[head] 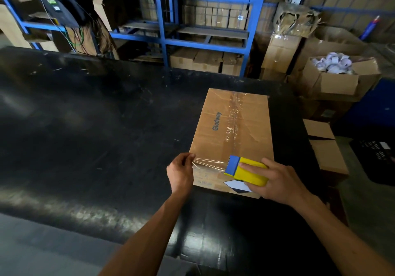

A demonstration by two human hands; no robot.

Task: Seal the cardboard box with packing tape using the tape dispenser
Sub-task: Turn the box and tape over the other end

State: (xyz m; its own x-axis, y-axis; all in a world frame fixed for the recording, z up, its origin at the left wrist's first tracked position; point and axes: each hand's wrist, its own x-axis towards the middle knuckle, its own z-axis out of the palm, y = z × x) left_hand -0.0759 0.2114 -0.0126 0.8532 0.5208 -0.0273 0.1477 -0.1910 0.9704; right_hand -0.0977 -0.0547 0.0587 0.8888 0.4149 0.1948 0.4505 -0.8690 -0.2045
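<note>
Over cardboard box (pixel 233 138) near edge: L hand (pixel 180 172) fingers pinch clear tape (pixel 210 163) end; R hand (pixel 275 181) fingers wrap yellow/blue tape dispenser (pixel 245 169).

The flat brown cardboard box (pixel 232 138) carries the blue printed word "Glodway" on its top face; smaller print near its near edge is unreadable.
</note>
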